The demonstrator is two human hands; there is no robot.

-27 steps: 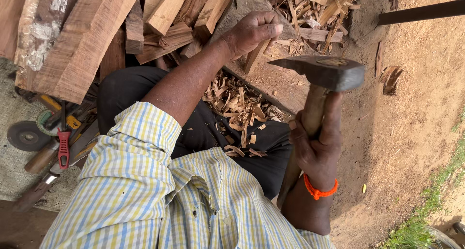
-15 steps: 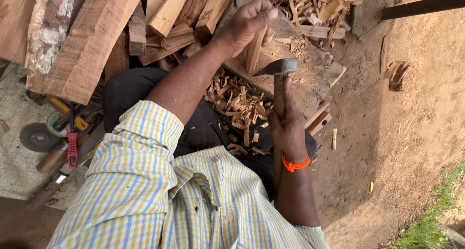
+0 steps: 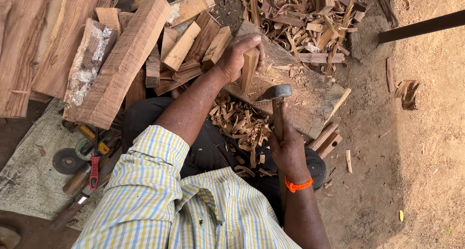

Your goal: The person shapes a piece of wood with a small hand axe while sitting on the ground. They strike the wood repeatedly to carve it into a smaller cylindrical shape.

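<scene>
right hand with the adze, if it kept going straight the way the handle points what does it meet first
Most likely the upright wood piece that the left hand grips on the chopping block. The right hand points the adze at it, though depth is unclear from above.

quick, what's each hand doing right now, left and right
Left hand: closed around a short upright pale wooden block on the chopping log.
Right hand: closed on the wooden-handled adze.
</scene>
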